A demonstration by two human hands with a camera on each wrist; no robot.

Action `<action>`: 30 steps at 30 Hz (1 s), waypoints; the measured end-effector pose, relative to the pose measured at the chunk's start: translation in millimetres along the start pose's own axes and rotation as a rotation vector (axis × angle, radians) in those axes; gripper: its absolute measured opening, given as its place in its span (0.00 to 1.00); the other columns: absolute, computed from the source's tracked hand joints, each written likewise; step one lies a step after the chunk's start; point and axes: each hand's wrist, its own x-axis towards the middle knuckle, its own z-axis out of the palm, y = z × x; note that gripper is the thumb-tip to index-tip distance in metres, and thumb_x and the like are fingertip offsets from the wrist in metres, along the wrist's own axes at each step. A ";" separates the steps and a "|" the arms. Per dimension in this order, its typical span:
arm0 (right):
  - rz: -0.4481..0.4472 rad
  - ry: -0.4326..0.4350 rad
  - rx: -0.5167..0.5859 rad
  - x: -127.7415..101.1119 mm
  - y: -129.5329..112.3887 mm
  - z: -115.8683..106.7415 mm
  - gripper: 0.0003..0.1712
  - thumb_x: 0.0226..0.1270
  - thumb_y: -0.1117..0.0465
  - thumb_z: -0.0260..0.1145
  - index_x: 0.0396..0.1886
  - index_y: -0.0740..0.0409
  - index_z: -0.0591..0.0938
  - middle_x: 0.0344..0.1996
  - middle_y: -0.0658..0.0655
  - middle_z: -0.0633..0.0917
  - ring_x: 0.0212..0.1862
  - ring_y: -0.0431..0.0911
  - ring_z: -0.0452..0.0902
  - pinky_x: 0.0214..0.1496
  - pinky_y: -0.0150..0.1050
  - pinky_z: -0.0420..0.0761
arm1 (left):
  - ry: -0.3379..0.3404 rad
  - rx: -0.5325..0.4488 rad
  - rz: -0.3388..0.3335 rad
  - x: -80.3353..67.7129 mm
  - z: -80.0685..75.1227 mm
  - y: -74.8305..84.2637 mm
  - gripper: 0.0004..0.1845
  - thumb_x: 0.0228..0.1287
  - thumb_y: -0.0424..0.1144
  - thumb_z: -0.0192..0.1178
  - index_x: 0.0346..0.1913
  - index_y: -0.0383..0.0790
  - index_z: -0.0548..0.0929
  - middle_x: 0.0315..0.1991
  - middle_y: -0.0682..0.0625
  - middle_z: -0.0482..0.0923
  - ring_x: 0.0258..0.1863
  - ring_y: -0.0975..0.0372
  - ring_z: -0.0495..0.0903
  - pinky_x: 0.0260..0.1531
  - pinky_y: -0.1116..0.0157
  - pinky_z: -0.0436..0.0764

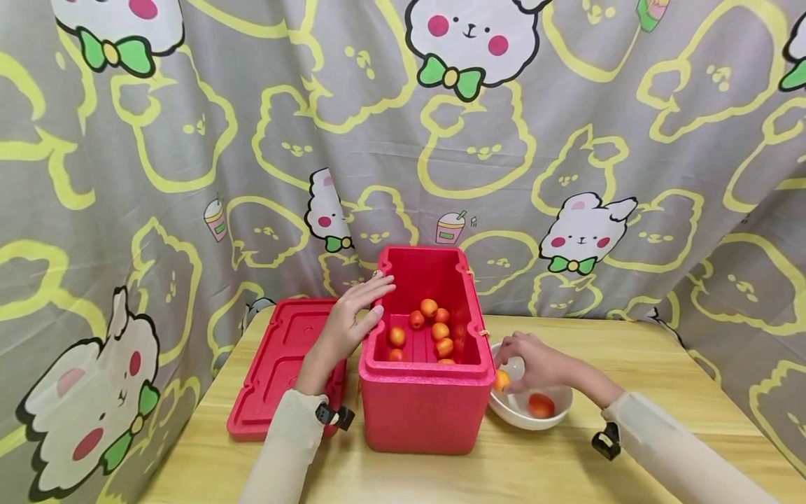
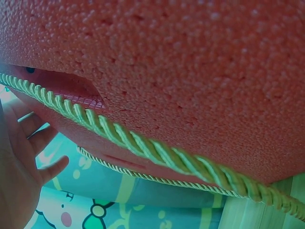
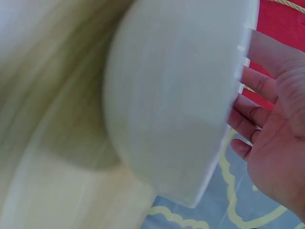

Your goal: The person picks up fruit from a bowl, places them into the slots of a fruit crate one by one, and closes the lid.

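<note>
My right hand (image 1: pixel 532 360) reaches into the white bowl (image 1: pixel 525 418) and pinches an orange apricot (image 1: pixel 501 380) between fingertips and thumb near the bowl's left side. A redder apricot (image 1: pixel 541 405) lies in the bowl below the palm. In the right wrist view, the fingers pass over the bowl's rim and their tips are hidden. The red foam box (image 1: pixel 425 413) stands uncovered to the left, with several apricots (image 1: pixel 441 332) on its floor. At its left rim is my left hand (image 1: pixel 349 318), fingers extended and thumb apart, holding nothing.
The red lid (image 1: pixel 277 371) lies flat on the wooden table (image 1: pixel 567 469), left of the box. A twisted cord (image 2: pixel 143 143) runs along the box's side. A patterned curtain (image 1: pixel 504 161) hangs behind and at both sides of the table.
</note>
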 end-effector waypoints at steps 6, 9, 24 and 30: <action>0.016 0.022 0.027 1.5 1.8 -8.3 0.18 0.48 0.51 0.83 0.40 0.43 0.90 0.37 0.47 0.85 0.44 0.49 0.76 0.47 0.43 0.68 | -0.001 0.002 0.011 -0.5 1.0 0.3 0.26 0.70 0.45 0.56 0.68 0.44 0.79 0.72 0.49 0.74 0.76 0.54 0.66 0.73 0.40 0.65; -0.006 0.041 0.033 2.7 1.6 -12.4 0.17 0.49 0.51 0.83 0.40 0.45 0.89 0.37 0.47 0.86 0.43 0.48 0.78 0.47 0.44 0.73 | 0.001 0.003 0.026 -0.6 1.3 -0.3 0.25 0.71 0.46 0.56 0.68 0.42 0.79 0.72 0.48 0.74 0.76 0.52 0.66 0.73 0.40 0.65; 0.040 0.170 0.074 1.8 -9.4 -46.5 0.19 0.49 0.53 0.83 0.42 0.45 0.89 0.40 0.44 0.85 0.47 0.45 0.78 0.50 0.49 0.73 | 0.005 0.001 0.029 1.9 -0.6 0.8 0.25 0.70 0.44 0.56 0.68 0.42 0.79 0.72 0.48 0.74 0.76 0.53 0.66 0.73 0.41 0.65; 0.020 0.224 0.078 3.0 -10.1 -53.5 0.20 0.49 0.54 0.84 0.43 0.45 0.89 0.40 0.42 0.86 0.46 0.43 0.79 0.52 0.52 0.77 | 0.005 0.000 0.028 -0.3 -0.3 -0.7 0.25 0.70 0.44 0.57 0.68 0.45 0.79 0.72 0.48 0.74 0.76 0.53 0.66 0.72 0.40 0.66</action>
